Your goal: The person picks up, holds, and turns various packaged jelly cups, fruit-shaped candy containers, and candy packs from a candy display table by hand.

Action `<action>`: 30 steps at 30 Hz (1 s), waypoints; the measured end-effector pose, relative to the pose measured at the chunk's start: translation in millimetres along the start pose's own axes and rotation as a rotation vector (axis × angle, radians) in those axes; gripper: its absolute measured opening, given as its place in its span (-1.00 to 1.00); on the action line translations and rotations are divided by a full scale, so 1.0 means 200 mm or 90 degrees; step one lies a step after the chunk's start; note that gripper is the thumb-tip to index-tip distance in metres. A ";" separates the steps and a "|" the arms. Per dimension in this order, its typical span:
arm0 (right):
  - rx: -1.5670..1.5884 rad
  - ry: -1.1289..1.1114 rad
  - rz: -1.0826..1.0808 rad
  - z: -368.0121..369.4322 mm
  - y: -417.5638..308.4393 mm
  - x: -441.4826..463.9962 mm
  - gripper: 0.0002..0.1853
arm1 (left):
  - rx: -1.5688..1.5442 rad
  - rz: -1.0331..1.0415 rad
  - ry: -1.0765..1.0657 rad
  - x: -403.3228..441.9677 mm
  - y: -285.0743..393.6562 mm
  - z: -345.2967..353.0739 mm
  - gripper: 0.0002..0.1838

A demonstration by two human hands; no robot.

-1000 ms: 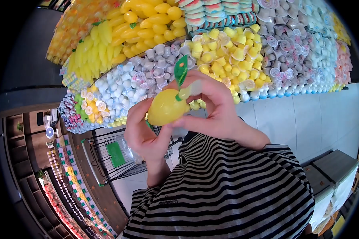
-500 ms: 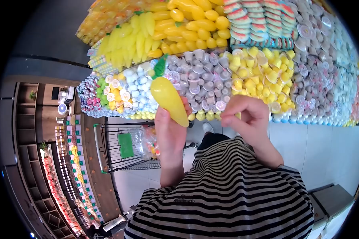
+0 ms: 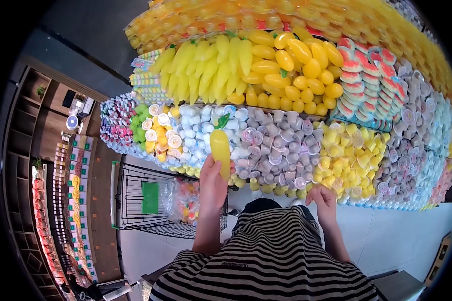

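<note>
Left hand (image 3: pixel 214 183): wraps thumb and fingers round the lower end of a yellow fruit-shaped pack (image 3: pixel 219 148). Can't really see the far fingertips, tucked behind.

Yellow pack: points upright-ish, overlapping the white cups (image 3: pixel 188 133), left of the middle of the display's (image 3: pixel 316 116) front edge. Honestly can't tell how much air sits between.

Green leaf (image 3: pixel 223 121): sticks out at the pack's top end, kinda busy against those cups.

Right hand (image 3: pixel 324 201): hangs near the front edge, just below the yellow cups (image 3: pixel 354 160), fingers curled in narrow. Can't tell whether holding anything in there.

Display corners: lost at the back right, cut off by the black lens border.

Grey-purple cups (image 3: pixel 281 143): fill a patch between the white and yellow ones, lids way too small to read.

Cart (image 3: pixel 114 195): sits below the left front corner, partly blocked by the left forearm (image 3: pixel 206 233). Holds clear bags (image 3: pixel 181 198), contents basically a colourful blur.

Striped shirt (image 3: pixel 266 251): hides most of the legs.
</note>
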State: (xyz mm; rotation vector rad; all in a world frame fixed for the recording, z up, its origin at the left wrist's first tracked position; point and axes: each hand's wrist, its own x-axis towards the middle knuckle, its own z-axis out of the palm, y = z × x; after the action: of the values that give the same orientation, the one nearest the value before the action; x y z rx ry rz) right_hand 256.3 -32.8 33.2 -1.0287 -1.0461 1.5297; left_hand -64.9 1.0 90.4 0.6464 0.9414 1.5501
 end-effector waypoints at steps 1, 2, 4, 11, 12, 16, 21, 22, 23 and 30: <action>-0.008 0.015 0.019 0.02 0.01 0.01 -0.71 | 0.005 0.002 0.006 0.04 0.02 -0.05 -0.63; -0.016 0.023 0.024 0.04 0.02 0.02 -0.72 | 0.040 0.022 0.027 0.08 0.03 -0.09 -0.64; -0.030 0.044 0.030 0.09 0.01 0.06 -0.72 | 0.112 0.061 0.064 0.18 0.06 -0.14 -0.65; -0.081 0.071 -0.017 0.30 0.04 0.19 -0.74 | 0.154 0.216 0.094 0.64 0.26 -0.38 -0.59; -0.079 0.067 -0.016 0.33 0.03 0.19 -0.75 | 0.193 0.250 0.101 0.72 0.31 -0.40 -0.59; -0.082 0.062 0.001 0.41 0.06 0.19 -0.77 | 0.214 0.275 0.050 1.05 0.57 -0.46 -0.66; -0.114 0.101 -0.012 0.42 0.11 0.19 -0.80 | 0.666 0.487 0.136 1.43 0.80 -0.48 -0.68; -0.120 0.112 -0.014 0.42 0.13 0.19 -0.81 | 0.747 0.529 0.154 1.46 0.85 -0.43 -0.67; -0.125 0.120 -0.020 0.42 0.14 0.19 -0.81 | 0.828 0.572 0.168 1.51 0.90 -0.39 -0.65; -0.194 0.142 -0.040 0.41 0.15 0.19 -0.83 | 1.192 0.605 0.161 1.88 0.98 -0.30 -0.60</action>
State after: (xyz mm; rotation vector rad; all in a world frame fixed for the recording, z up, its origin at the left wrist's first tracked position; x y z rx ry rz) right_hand 165.2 -11.0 22.2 -1.3305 -1.1622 1.1938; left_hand -293.1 350.5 188.8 2.4650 2.4436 0.9927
